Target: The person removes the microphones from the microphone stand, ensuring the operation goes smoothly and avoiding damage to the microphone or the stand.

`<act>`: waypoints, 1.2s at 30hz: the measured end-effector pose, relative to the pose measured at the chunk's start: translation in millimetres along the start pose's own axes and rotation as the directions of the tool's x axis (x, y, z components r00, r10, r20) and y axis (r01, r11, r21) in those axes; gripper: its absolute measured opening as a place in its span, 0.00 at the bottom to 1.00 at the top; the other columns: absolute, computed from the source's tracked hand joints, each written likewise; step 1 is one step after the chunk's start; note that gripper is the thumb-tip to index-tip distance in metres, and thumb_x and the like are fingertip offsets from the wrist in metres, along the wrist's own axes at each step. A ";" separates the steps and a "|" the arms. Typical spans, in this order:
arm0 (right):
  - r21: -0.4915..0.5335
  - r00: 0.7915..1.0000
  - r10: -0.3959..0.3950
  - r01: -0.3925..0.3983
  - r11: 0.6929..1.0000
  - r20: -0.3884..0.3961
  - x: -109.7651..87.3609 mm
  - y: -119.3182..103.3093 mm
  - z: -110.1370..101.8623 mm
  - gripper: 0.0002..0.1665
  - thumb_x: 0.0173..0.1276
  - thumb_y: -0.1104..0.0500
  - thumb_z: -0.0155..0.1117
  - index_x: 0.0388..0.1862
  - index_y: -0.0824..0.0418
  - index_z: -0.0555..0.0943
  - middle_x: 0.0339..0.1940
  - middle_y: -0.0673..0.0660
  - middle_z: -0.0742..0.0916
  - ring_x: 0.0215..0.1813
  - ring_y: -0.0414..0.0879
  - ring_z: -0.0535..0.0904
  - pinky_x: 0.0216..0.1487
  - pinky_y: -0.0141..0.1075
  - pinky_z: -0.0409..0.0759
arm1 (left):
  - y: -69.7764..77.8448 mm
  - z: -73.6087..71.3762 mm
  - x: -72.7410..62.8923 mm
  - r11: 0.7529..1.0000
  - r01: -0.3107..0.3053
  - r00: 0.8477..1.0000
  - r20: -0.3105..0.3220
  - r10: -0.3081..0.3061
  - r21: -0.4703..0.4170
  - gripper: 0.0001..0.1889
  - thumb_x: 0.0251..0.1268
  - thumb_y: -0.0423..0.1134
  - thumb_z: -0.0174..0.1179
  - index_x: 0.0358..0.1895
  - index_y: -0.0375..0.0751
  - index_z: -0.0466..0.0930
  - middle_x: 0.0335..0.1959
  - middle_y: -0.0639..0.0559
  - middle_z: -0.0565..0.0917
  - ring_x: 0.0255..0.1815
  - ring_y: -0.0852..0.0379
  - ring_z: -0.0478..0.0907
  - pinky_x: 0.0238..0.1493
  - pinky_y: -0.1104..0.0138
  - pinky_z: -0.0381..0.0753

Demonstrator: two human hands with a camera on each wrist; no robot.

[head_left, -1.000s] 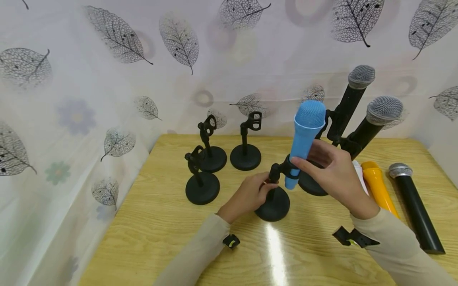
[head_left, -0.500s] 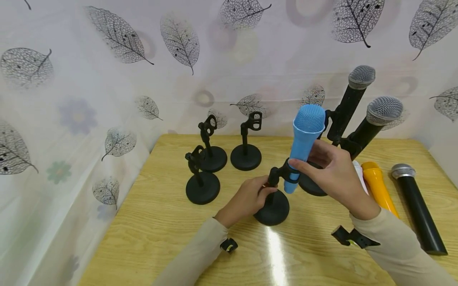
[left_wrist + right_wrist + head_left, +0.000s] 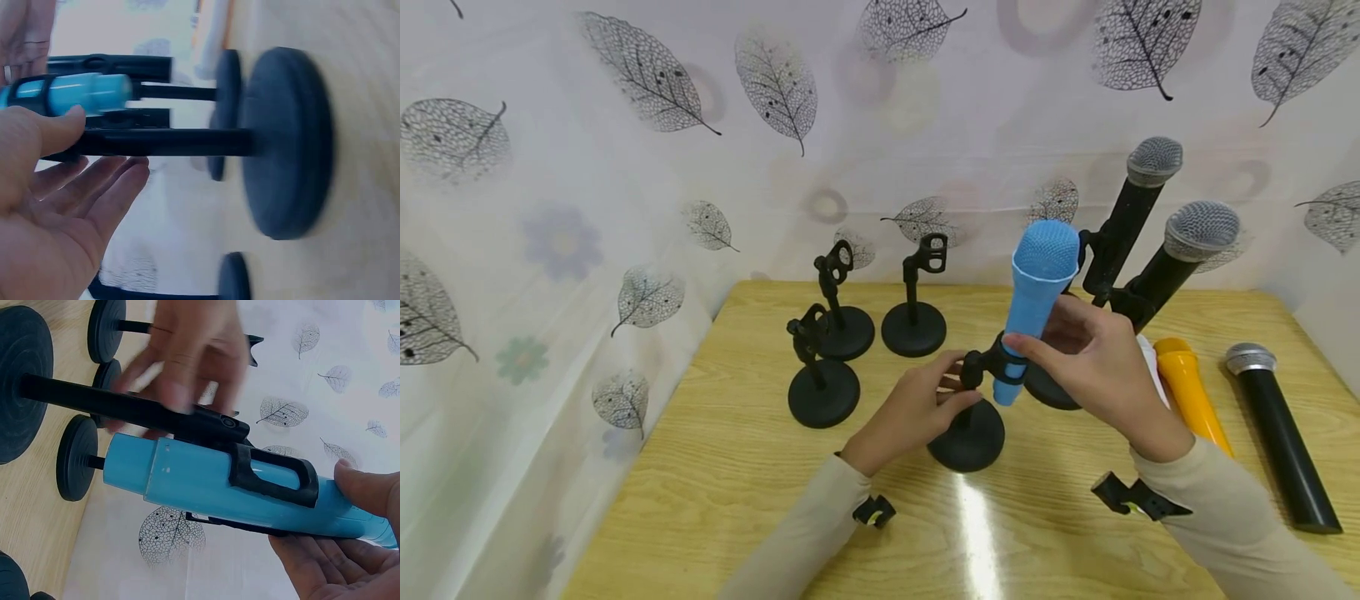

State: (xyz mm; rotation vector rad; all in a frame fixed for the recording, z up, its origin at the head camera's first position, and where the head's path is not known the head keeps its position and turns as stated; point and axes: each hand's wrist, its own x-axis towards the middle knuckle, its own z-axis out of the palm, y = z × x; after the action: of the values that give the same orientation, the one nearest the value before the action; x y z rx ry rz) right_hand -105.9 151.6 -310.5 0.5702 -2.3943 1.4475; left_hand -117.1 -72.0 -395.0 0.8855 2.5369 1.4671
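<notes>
My right hand (image 3: 1101, 367) grips a light blue microphone (image 3: 1045, 267) with a mesh head, thumb in front and fingers behind. The microphone tilts head-up and passes through the ring clip (image 3: 275, 481) of a black desk stand (image 3: 967, 442). Its lower end shows below the clip in the right wrist view. My left hand (image 3: 910, 408) is around the upper stem of that stand, its fingers loosely spread. In the left wrist view the thumb (image 3: 62, 128) lies near the clip, while the fingers (image 3: 119, 187) stretch along the other side of the stem, apart from the thumb.
Three more black stands (image 3: 823, 396) with bare clips stand to the left. Behind my right hand, two black microphones (image 3: 1180, 258) with silver heads sit tilted in stands. An orange microphone (image 3: 1195, 400), a partly hidden white one (image 3: 1152, 367) and a black one (image 3: 1285, 442) lie at the right.
The blue microphone has slid slightly lower in the clip, and the stand has come a little nearer. My left fingers have loosened and spread around the stem. My right hand keeps its grip.
</notes>
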 end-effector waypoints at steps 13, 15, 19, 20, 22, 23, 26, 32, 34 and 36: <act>0.031 0.999 -0.046 0.047 0.998 -0.025 -2.8 2.7 4.9 0.19 0.59 0.68 0.78 0.49 0.68 0.84 0.36 0.58 0.89 0.36 0.37 0.88 0.41 0.27 0.83 | 17.4 -5.0 13.3 0.962 -0.248 0.957 -0.128 0.261 0.111 0.15 0.77 0.37 0.57 0.60 0.35 0.82 0.52 0.47 0.86 0.49 0.62 0.84 0.50 0.75 0.79; 0.029 0.998 -0.056 0.057 0.998 -0.033 -3.0 3.3 4.8 0.19 0.59 0.69 0.78 0.49 0.69 0.84 0.36 0.58 0.90 0.37 0.36 0.88 0.41 0.27 0.83 | 16.5 -4.4 13.3 0.953 -0.273 0.944 -0.156 0.292 0.131 0.15 0.76 0.36 0.58 0.59 0.35 0.83 0.51 0.46 0.87 0.48 0.61 0.85 0.49 0.76 0.80; 0.009 0.994 -0.088 0.088 0.996 -0.061 -3.6 3.4 4.7 0.20 0.56 0.71 0.79 0.49 0.69 0.85 0.36 0.59 0.91 0.37 0.34 0.88 0.39 0.27 0.83 | 12.1 -2.6 15.0 0.930 -0.328 0.919 -0.172 0.355 0.168 0.15 0.75 0.37 0.59 0.59 0.35 0.83 0.51 0.46 0.88 0.49 0.60 0.85 0.49 0.77 0.79; 0.008 0.993 -0.094 0.095 0.995 -0.069 -3.7 3.2 4.8 0.20 0.56 0.71 0.79 0.49 0.69 0.85 0.36 0.60 0.91 0.37 0.33 0.88 0.39 0.26 0.83 | 11.0 -2.2 15.5 0.924 -0.342 0.913 -0.171 0.370 0.173 0.15 0.75 0.37 0.59 0.59 0.35 0.83 0.51 0.46 0.87 0.50 0.61 0.85 0.49 0.77 0.79; 0.006 0.991 -0.107 0.107 0.994 -0.084 -3.9 2.8 5.2 0.22 0.54 0.72 0.79 0.49 0.69 0.86 0.37 0.61 0.91 0.37 0.32 0.87 0.38 0.25 0.82 | 8.9 -1.7 16.3 0.913 -0.364 0.903 -0.170 0.395 0.185 0.15 0.75 0.37 0.59 0.59 0.35 0.83 0.51 0.46 0.87 0.50 0.61 0.85 0.49 0.77 0.79; 0.008 0.990 -0.111 0.112 0.994 -0.090 -3.9 2.7 5.4 0.22 0.53 0.73 0.79 0.49 0.69 0.86 0.37 0.61 0.91 0.37 0.31 0.87 0.38 0.25 0.82 | 7.8 -1.6 16.5 0.908 -0.373 0.898 -0.171 0.404 0.188 0.15 0.75 0.36 0.60 0.59 0.35 0.83 0.51 0.46 0.87 0.50 0.61 0.85 0.48 0.77 0.79; 0.015 0.987 -0.121 0.123 0.992 -0.107 -3.8 2.5 5.3 0.23 0.52 0.75 0.80 0.49 0.70 0.86 0.36 0.62 0.91 0.36 0.31 0.87 0.37 0.25 0.82 | 6.5 -1.1 17.4 0.901 -0.390 0.889 -0.176 0.422 0.188 0.15 0.74 0.36 0.60 0.59 0.35 0.83 0.51 0.46 0.88 0.48 0.62 0.86 0.47 0.78 0.79; 0.019 0.986 -0.113 0.116 0.993 -0.122 -3.2 3.2 4.0 0.23 0.51 0.76 0.79 0.49 0.71 0.86 0.36 0.64 0.91 0.36 0.30 0.86 0.36 0.24 0.81 | 7.7 0.0 19.1 0.895 -0.401 0.882 -0.180 0.434 0.196 0.15 0.74 0.35 0.61 0.59 0.34 0.83 0.50 0.45 0.88 0.45 0.63 0.86 0.46 0.78 0.79; 0.018 0.987 -0.106 0.109 0.994 -0.123 -3.2 3.1 3.9 0.23 0.51 0.76 0.79 0.49 0.72 0.86 0.37 0.64 0.91 0.37 0.30 0.86 0.37 0.24 0.81 | 7.5 0.3 19.3 0.895 -0.400 0.883 -0.179 0.434 0.198 0.15 0.74 0.35 0.61 0.59 0.34 0.83 0.50 0.45 0.88 0.45 0.63 0.86 0.45 0.79 0.79; 0.018 0.987 -0.099 0.101 0.995 -0.125 -3.2 2.8 3.7 0.23 0.51 0.75 0.79 0.49 0.72 0.86 0.37 0.65 0.90 0.37 0.30 0.86 0.37 0.24 0.81 | 7.0 0.3 19.3 0.894 -0.401 0.883 -0.176 0.435 0.201 0.15 0.74 0.35 0.61 0.59 0.34 0.83 0.51 0.46 0.88 0.45 0.63 0.86 0.45 0.79 0.79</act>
State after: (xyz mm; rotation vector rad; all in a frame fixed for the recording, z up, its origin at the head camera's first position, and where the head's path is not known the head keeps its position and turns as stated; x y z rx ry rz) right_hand -104.6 150.1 -315.8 0.5794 -2.2234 1.4274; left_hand -130.0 -59.1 -385.5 1.4560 2.7763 1.5548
